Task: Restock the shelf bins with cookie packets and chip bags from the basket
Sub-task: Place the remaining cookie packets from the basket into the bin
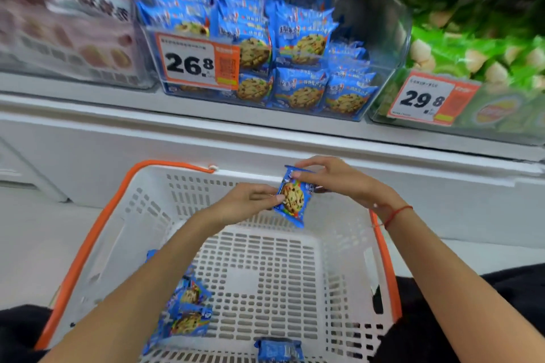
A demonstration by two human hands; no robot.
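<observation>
Both hands hold one blue cookie packet [293, 196] above the far side of a white plastic basket [141, 215] with orange handles. My left hand [247, 200] pinches its left edge; my right hand [333, 177] grips its top. More blue cookie packets lie in the basket: a few [188, 306] at the left under my left forearm, and one [278, 351] at the near edge. On the shelf above stands a clear bin [339, 68] filled with the same cookie packets, labelled with a 26.8 price tag [191, 63].
Right of the cookie bin a clear bin [501, 124] holds green chip bags, tagged 29.8 [424, 99]. To the left is a bin of pink packets [67, 44]. A white shelf ledge [265, 132] runs across between bins and basket. Dark clothing shows at both lower corners.
</observation>
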